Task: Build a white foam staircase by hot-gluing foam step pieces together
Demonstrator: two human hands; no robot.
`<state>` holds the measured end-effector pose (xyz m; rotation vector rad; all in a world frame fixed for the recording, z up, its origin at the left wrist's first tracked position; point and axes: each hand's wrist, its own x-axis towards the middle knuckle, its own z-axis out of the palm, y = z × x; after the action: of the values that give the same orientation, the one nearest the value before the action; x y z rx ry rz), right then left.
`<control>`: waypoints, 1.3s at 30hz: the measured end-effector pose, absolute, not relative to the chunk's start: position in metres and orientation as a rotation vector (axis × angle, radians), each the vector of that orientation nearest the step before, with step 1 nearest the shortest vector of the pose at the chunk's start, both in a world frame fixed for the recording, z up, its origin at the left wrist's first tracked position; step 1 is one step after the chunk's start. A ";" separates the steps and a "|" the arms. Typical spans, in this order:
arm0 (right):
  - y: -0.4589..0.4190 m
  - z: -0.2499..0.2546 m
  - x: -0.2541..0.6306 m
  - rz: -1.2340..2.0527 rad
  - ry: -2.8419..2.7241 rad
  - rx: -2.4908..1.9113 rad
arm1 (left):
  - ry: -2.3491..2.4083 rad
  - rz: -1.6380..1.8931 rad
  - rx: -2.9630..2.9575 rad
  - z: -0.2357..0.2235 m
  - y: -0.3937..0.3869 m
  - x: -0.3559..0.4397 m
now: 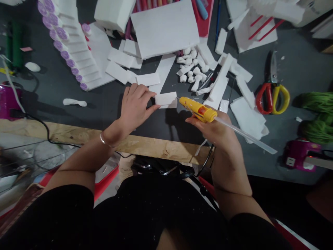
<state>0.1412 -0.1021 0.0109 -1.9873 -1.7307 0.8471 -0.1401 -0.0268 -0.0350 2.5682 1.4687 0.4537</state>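
Observation:
Between the thumb and fingertips of my left hand (135, 103) is the left end of a small white foam block (166, 100), held just over the dark table. My right hand (212, 128) is wrapped round a yellow hot glue gun (199, 109). Its nozzle points left and meets or nearly meets the block's right end; I cannot tell if they touch. A long clear glue stick (247, 135) sticks out of the gun's back. Beyond my left hand lie flat white foam pieces (147, 79). Small knobbly white foam pieces (197, 77) are heaped beyond the gun.
A white stepped foam model (80, 52) edged with purple rosettes stands at the back left. Scissors (272, 93) with red and yellow handles lie right, near green yarn (318, 116) and a purple power socket (301, 154). A wooden edge (166, 149) borders the table in front of me.

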 end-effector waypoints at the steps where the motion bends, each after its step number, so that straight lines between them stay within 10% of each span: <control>1: -0.102 0.011 0.142 0.856 -1.718 -2.008 | 1.469 0.450 2.560 -0.034 -0.027 -0.140; 39: -0.106 0.009 0.109 0.768 -2.058 -1.619 | 1.408 0.448 2.587 -0.031 -0.030 -0.133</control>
<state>0.1089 -0.1063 0.0093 -1.6185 -2.0577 0.7678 -0.1333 -0.0305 -0.0314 2.5873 1.4077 0.4477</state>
